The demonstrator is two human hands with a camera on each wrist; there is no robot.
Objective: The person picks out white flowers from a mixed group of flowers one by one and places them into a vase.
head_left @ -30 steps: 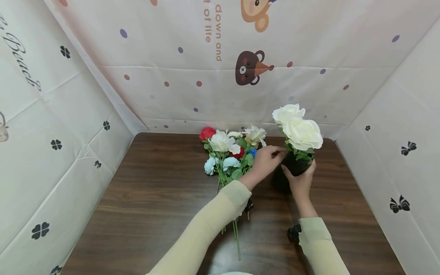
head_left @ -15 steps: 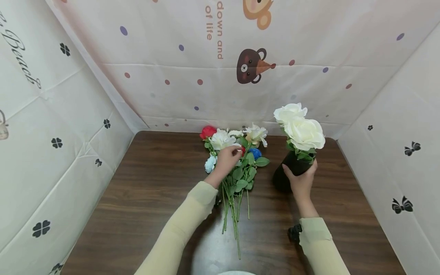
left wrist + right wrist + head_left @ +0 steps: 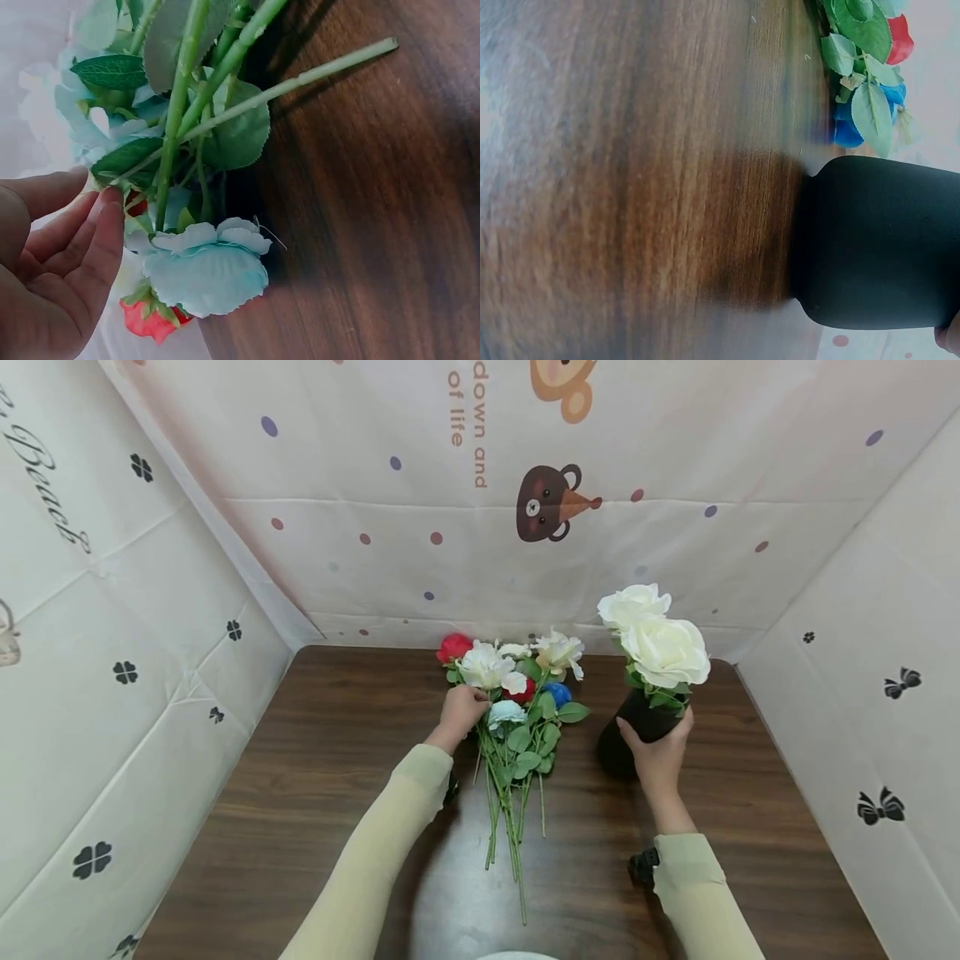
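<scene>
My left hand (image 3: 459, 714), thumb and fingertips slightly apart, is at the left edge of the red, white and blue cloth-like flowers (image 3: 507, 715), long green stems (image 3: 516, 856) pointing near, while my right hand (image 3: 663, 758) grips the rounded black vase (image 3: 647, 717) farther right.

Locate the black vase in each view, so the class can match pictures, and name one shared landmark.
Head: right of centre, the black vase held by the right hand.
Left wrist: not in it.
Right wrist: lower right, cut by the right edge.
Shared landmark: the brown wooden table, in all three.
</scene>
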